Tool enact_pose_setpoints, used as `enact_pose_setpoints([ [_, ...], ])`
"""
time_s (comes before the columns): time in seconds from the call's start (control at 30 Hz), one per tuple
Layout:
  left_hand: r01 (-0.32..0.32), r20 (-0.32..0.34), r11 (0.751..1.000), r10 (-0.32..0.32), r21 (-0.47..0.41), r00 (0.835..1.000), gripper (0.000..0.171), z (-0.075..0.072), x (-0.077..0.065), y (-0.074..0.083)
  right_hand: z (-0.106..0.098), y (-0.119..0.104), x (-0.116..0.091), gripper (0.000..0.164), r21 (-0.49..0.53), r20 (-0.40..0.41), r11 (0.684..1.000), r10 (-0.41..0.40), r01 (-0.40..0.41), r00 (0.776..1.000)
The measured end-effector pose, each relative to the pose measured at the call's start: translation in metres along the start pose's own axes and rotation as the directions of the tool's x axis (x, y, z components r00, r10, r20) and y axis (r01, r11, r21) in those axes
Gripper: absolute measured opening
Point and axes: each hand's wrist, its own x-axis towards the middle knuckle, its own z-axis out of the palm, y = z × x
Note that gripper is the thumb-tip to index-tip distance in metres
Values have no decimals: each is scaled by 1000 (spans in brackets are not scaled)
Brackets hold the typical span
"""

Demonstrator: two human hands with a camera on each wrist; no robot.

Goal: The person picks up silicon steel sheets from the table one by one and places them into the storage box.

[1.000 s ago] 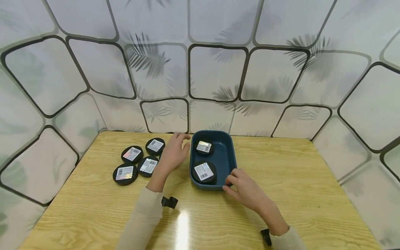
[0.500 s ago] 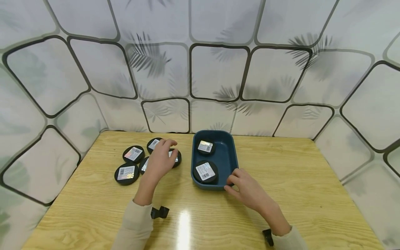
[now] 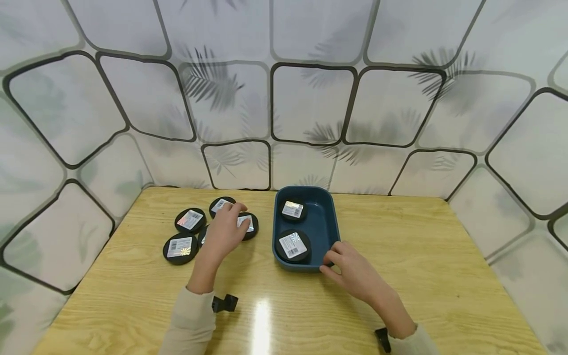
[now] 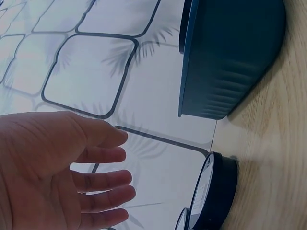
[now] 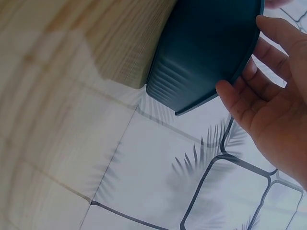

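Observation:
My left hand [image 3: 224, 230] hovers over a group of flat round black containers with white barcode labels. Its fingers are loosely spread, and nothing lies between them in the left wrist view. Closest to its thumb is the rightmost round container [image 3: 253, 230], partly covered by the hand; another beneath is mostly hidden. My right hand [image 3: 350, 268] grips the rim of a dark blue plastic bin [image 3: 318, 222] at its near right corner, with thumb and fingers on the rim in the right wrist view. Inside the bin, a far container [image 3: 293, 210] and a near container [image 3: 293, 245] lie along the left side.
More round containers lie left of the hand, one at the front left [image 3: 180, 248], one behind it [image 3: 190, 220] and one at the back [image 3: 218, 204]. The wooden table [image 3: 399, 236] ends against a patterned fabric backdrop [image 3: 310, 103].
My left hand has moved left from beside the bin to above the round containers, and lately shifts only slightly. My right hand stays on the bin's corner.

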Motion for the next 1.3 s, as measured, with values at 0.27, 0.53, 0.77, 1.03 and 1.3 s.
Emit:
enact_pose_setpoints([
  [0.27, 35, 51, 997, -39, 70, 998, 39, -1, -3, -7, 1, -1, -2, 13, 3, 0, 1000, 8, -8, 1000],
  [0.53, 74, 91, 991, -85, 110, 992, 48, 0, -5, -12, 0, -1, -2, 13, 5, 3, 1000, 4, -4, 1000],
  [0.77, 86, 116, 990, -99, 114, 988, 51, -3, -5, -12, 0, 0, -1, 13, 8, 2, 1000, 0, 0, 1000],
  [1.03, 89, 150, 987, -109, 131, 983, 52, -5, -6, -14, 1, 1, -1, 12, 16, 7, 1000, 7, -7, 1000],
  [1.3, 114, 182, 983, -140, 147, 973, 55, -3, -6, -17, 1, 1, -1, 12, 11, -9, 1000, -1, 1, 1000],
])
